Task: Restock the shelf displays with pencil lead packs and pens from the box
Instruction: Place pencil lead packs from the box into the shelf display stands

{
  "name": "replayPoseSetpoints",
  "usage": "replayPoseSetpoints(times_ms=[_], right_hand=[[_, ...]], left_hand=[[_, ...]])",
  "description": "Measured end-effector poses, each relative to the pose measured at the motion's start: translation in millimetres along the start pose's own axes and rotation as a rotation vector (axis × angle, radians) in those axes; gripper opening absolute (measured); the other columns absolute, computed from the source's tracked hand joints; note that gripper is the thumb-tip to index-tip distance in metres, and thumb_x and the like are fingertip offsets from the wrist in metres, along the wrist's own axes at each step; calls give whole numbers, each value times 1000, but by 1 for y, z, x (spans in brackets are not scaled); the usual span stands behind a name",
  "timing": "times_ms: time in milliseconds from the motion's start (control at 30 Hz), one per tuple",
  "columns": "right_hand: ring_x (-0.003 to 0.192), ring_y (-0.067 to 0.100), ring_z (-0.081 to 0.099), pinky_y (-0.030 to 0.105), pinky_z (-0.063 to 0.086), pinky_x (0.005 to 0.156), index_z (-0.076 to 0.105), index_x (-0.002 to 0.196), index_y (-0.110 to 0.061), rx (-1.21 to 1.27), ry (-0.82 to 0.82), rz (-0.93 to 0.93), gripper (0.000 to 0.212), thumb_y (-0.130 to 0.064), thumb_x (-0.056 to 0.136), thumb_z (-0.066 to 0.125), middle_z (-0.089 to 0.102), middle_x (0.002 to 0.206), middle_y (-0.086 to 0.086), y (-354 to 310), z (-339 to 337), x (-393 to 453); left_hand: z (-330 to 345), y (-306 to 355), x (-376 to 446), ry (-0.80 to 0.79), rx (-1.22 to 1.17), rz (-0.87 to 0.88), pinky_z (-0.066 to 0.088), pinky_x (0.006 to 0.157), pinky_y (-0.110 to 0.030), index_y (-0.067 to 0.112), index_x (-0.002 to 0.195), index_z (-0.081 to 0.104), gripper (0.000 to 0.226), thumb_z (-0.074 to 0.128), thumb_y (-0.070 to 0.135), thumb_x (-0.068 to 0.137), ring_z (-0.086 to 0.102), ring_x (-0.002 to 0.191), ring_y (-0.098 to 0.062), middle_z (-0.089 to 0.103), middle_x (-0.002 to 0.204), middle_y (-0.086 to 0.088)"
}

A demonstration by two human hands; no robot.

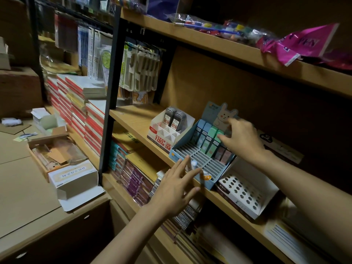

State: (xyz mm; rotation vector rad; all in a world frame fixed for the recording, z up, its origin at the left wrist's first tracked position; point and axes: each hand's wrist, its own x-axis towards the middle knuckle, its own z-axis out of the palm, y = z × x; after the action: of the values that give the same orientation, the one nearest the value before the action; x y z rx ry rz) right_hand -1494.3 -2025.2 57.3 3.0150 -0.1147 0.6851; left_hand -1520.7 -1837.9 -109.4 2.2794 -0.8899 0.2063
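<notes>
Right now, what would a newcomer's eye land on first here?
Probably the blue display with the bunny card on the middle shelf, mostly empty slots with pastel packs at its back. The right hand touches those packs; the left hand hovers open at the front. Left of it, a white display holds two grey packs.

I am facing a wooden shelf (133, 119) that is carrying a white lead box (163, 137), a blue slotted tray (192, 159) just beside it, and a white holed box (253, 195) touching the tray's right side.
</notes>
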Motion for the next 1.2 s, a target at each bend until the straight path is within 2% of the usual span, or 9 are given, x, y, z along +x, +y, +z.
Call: replayPoseSetpoints(times_ms=[133,267,367,433,533,667,867,1000,1200], right_hand=[[86,9,60,25,54,74,63,113,-20,326,60,-55,24,-26,90,66,63,100,-5,-24,-9,-44],[65,1,61,12,48,56,70,90,-28,630,-86,-56,4,-25,87,69,66,83,-15,-54,16,-107],[65,-6,60,12,47,59,71,85,-27,740,-297,-75,4,-24,86,70,67,76,-14,-74,57,-151],[72,0,64,24,56,70,70,87,-28,705,-557,-125,2,-26,86,70,69,80,-12,-87,89,-177],[76,4,68,30,60,72,67,94,-30,619,-910,-145,8,-26,88,70,69,89,-10,-104,139,-216],[91,11,66,24,55,80,67,107,-21,480,-1031,-144,20,-22,87,69,70,103,-3,-120,200,-255],[98,18,62,22,46,73,63,118,-16,365,-1142,-206,33,-16,86,73,62,120,7,-142,269,-288],[93,19,60,30,52,81,62,118,-12,338,-1151,-243,34,-14,86,73,61,118,9,-152,307,-297],[116,30,56,36,48,94,53,129,-12,129,-1188,-378,51,-20,83,75,54,127,12,-152,342,-306]], left_hand=[[-15,4,-18,191,-85,8,28,114,-29,37,140,40,46,49,44,95,22,141,-7,25,156,10],[-25,-9,-57,59,-326,-177,50,82,-19,29,107,62,15,59,33,93,59,96,5,64,104,13],[-17,-36,-106,-85,-342,-425,46,67,-15,28,90,65,3,67,26,90,62,77,5,66,85,11],[-3,-58,-150,-144,-335,-685,44,60,-11,23,87,68,2,69,25,88,61,71,2,67,82,10],[34,-79,-222,42,-430,-1089,47,61,-22,15,79,67,10,69,17,88,60,66,-11,66,73,0],[92,-76,-288,197,-626,-1421,41,52,-22,9,81,62,11,62,6,92,52,59,-12,59,72,-6],[157,-84,-309,89,-644,-1507,49,58,-24,11,92,63,10,71,14,86,61,71,-14,66,87,-6],[187,-96,-299,-53,-583,-1451,57,81,-30,22,93,57,19,74,23,83,64,92,-14,66,98,-1],[215,-102,-289,-52,-481,-1423,55,77,-29,21,88,60,22,78,27,79,61,79,-7,65,82,6]])
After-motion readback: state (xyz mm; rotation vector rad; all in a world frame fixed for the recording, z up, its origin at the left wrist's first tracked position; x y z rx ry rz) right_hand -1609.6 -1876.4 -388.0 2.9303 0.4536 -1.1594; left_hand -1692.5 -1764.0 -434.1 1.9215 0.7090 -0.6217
